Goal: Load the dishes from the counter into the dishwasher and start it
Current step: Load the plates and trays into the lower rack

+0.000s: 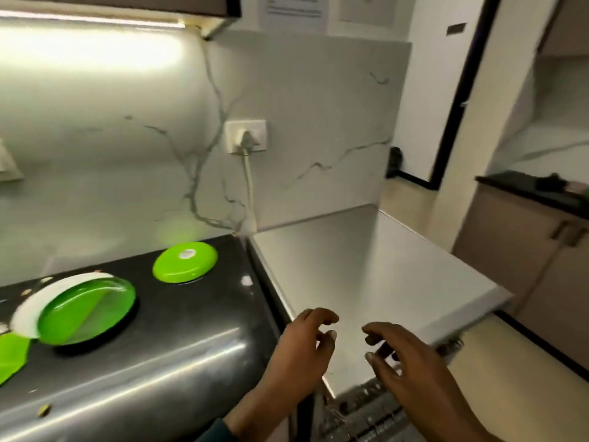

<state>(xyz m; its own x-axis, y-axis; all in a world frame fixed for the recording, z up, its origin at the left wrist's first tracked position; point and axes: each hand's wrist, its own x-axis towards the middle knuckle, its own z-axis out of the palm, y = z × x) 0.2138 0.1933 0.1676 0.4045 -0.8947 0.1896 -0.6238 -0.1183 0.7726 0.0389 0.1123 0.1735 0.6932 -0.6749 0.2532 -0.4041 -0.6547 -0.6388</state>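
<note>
Over the front edge of the steel top [366,269], at about five o'clock in view, both hands hover close together but apart, holding nothing. Left hand [302,349] has its fingers loosely curled, tips pointing toward the right hand [401,362], whose fingers are bent the same way, just above the top's near edge. Below them, at six o'clock, a dishwasher rack [363,413] shows dimly, blurred. Dishes sit on the black counter [191,330] to the left: a green plate [86,311] at nine o'clock with a white plate [47,298] tucked behind and partly under it, a green lid [185,262] lying flat at ten o'clock near the wall, and a scrap of another green piece [11,355] at the far left edge. Crumbs dot the counter. A plug [247,138] sits in the wall socket at twelve o'clock, its cord dropping to the counter corner.
</note>
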